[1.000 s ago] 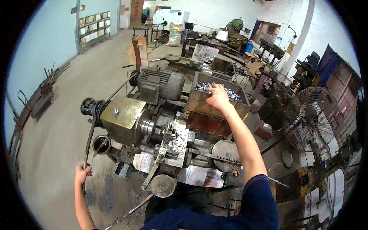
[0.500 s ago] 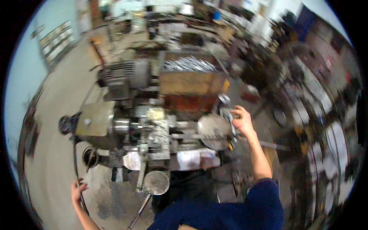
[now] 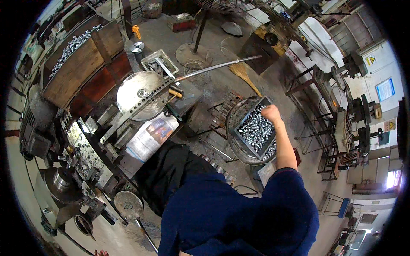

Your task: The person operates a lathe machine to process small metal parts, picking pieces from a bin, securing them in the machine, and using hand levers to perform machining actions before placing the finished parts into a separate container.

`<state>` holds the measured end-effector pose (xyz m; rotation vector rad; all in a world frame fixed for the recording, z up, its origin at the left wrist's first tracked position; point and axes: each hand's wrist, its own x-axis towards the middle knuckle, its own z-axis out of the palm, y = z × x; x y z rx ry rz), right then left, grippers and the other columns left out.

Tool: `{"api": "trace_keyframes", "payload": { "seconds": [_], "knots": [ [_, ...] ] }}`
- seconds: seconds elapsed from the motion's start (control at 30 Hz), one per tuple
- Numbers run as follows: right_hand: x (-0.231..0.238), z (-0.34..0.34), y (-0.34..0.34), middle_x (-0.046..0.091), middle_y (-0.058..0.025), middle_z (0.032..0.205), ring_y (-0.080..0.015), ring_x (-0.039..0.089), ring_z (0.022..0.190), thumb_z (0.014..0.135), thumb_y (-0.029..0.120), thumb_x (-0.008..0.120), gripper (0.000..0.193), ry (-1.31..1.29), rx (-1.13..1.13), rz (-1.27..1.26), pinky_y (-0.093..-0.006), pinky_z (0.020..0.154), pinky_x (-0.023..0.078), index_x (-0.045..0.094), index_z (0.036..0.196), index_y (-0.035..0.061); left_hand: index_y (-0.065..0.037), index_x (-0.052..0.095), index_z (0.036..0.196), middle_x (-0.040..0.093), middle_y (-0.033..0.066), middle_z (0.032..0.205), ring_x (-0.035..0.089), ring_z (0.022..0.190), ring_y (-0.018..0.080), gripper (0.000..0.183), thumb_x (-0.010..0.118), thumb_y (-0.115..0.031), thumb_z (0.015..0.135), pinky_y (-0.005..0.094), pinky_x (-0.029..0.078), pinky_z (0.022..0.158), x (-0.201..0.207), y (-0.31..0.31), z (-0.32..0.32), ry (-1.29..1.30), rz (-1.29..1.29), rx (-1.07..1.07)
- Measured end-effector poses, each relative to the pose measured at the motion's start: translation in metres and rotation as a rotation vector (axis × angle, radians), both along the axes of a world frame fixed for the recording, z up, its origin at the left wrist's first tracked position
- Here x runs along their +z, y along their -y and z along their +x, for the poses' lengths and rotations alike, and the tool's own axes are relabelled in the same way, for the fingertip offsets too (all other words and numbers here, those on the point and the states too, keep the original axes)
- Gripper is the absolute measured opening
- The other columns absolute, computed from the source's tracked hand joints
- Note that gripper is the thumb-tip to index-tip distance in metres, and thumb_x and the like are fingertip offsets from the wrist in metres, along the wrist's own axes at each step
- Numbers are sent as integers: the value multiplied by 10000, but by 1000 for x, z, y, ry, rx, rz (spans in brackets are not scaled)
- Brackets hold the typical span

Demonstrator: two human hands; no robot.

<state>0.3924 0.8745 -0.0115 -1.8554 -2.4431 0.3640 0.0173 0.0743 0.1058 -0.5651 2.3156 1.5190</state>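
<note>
My right hand (image 3: 270, 112) is closed in a fist at the upper right edge of a grey rectangular bin (image 3: 245, 141). What its fingers hold, if anything, is hidden. Small shiny cylindrical metal parts (image 3: 256, 128) fill the bin, which rests on a round dark perforated basket (image 3: 231, 117); more parts lie beside it in the basket. At the bottom edge only curled fingertips of my left hand (image 3: 101, 253) show, at the lower end of a long black rod (image 3: 74, 242) from the machine. They appear closed around it, though the rest of the hand is cut off.
The machine carries a large round metal disc (image 3: 134, 91) and a long perforated bar (image 3: 150, 97) angled rightward. A wooden box (image 3: 81, 64) of metal parts stands at far left. A broom (image 3: 244, 76), a fan stand (image 3: 200, 34) and bench machines (image 3: 356, 102) lie beyond.
My view has swung to the right. My right hand has gone from beside the round disc to the bin of metal parts and closed. My left hand has slipped mostly out of the picture.
</note>
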Motion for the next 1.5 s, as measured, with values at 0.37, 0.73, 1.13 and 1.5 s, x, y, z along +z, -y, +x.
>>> {"api": "trace_keyframes", "payload": {
  "seconds": [0.37,0.73,1.13,1.5],
  "knots": [
    [-144,32,-13,649,-85,963,-233,586,966,686,247,542,267,410,46,-150,-334,830,469,688,870,121,-83,291,1363,276,177,1348,269,1235,352,549,435,-357,909,447,269,999,-47,35,-31,-8,28,127],
    [-110,23,18,657,-112,811,-251,627,827,640,269,582,236,206,8,14,-319,751,499,697,773,111,-72,354,1323,388,149,1226,382,1126,292,558,516,-350,867,420,351,911,-73,68,-43,-9,47,193],
    [-132,21,6,647,-127,858,-286,603,832,652,272,568,207,226,53,25,-370,742,481,646,659,81,-61,423,1280,511,119,1093,504,1007,226,568,604,-342,821,391,441,816,-103,116,-44,-15,108,279],
    [6,-76,44,625,-163,956,-243,636,734,799,206,583,404,-1226,185,-431,-285,629,531,567,1058,-104,29,523,1113,584,72,784,583,655,160,456,634,-289,805,311,514,644,-69,75,-18,-267,78,119]
  ]
}}
